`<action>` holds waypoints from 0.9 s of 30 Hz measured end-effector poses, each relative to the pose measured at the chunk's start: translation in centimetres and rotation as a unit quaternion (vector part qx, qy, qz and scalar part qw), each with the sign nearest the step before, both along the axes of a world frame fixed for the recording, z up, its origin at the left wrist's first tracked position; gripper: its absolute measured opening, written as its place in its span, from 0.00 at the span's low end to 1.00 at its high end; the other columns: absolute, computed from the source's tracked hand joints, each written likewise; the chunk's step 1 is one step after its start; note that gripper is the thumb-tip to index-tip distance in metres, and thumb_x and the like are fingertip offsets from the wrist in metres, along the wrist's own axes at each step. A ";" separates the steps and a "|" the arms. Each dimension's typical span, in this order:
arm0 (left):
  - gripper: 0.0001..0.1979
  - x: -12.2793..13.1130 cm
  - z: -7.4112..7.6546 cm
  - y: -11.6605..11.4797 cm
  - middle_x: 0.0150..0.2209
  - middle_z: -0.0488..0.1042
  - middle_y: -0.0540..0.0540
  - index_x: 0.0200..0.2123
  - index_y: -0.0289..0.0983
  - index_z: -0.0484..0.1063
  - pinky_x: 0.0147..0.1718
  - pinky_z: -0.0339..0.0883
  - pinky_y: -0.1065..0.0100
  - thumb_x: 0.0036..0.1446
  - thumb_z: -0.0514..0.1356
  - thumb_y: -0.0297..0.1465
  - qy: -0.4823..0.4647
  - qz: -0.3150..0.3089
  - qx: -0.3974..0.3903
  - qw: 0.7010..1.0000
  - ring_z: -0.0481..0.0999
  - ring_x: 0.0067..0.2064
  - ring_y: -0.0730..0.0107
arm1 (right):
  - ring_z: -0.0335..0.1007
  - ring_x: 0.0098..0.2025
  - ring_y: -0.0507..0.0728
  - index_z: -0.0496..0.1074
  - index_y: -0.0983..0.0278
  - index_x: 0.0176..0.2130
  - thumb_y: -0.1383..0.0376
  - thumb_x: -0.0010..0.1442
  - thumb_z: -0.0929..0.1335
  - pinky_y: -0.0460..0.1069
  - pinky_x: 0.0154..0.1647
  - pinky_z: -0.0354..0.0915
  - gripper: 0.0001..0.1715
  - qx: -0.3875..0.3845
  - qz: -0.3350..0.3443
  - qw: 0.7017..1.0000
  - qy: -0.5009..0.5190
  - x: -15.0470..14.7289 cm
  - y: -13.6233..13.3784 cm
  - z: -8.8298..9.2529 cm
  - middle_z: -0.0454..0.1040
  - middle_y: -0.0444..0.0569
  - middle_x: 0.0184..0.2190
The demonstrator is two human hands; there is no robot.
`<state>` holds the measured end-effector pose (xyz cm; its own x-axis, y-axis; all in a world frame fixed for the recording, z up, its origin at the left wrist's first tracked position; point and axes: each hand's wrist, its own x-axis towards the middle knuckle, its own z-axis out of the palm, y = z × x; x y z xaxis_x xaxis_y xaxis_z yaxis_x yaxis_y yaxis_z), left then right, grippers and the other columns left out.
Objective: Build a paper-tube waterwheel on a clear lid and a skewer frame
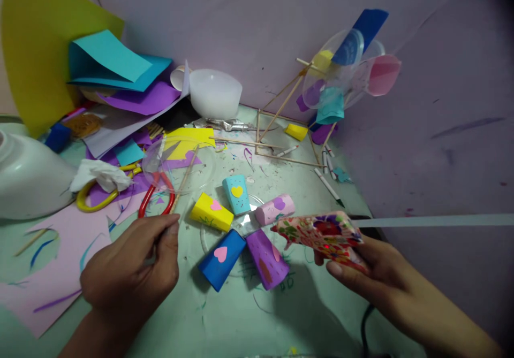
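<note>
My left hand (134,267) is closed, thumb and forefinger pinched at the lower end of a thin wooden stick (185,180). The stick slants up across a clear plastic disc (209,160). In my right hand (381,272) is a flower-patterned glue gun (321,232), its nozzle pointing left and a small red light glowing. A long white glue stick (433,221) extends from its back. Between my hands, small paper cups in yellow (209,212), light blue (237,195), pink (273,211), purple (267,261) and dark blue (223,261) form a ring on another clear disc (206,240).
A stick frame (281,106) bears a wheel of coloured cups (331,106) by the wall. Left lie yellow-handled scissors (94,197), red-handled scissors (150,197), paper scraps (60,261) and a white bottle (32,179). A white bowl (216,93) and markers (327,184) are farther back.
</note>
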<state>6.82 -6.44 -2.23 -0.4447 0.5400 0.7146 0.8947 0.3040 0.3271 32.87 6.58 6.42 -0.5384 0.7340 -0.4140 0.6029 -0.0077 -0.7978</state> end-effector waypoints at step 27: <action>0.04 0.1 0.5 -0.1 0.27 0.78 0.52 0.33 0.38 0.72 0.21 0.60 0.76 0.52 0.59 0.27 0.013 -0.027 -0.014 0.999 0.76 0.28 0.74 | 0.74 0.37 0.61 0.75 0.60 0.37 0.52 0.49 0.69 0.54 0.38 0.71 0.18 0.017 0.024 0.999 -0.036 -0.2 1.2 0.6 0.77 0.51 0.35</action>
<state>6.88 -6.51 -1.72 -0.3962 0.5824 0.7098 0.9180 0.2636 0.2962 32.68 7.82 7.00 -0.5432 0.7217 -0.4291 0.6582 0.0487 -0.7513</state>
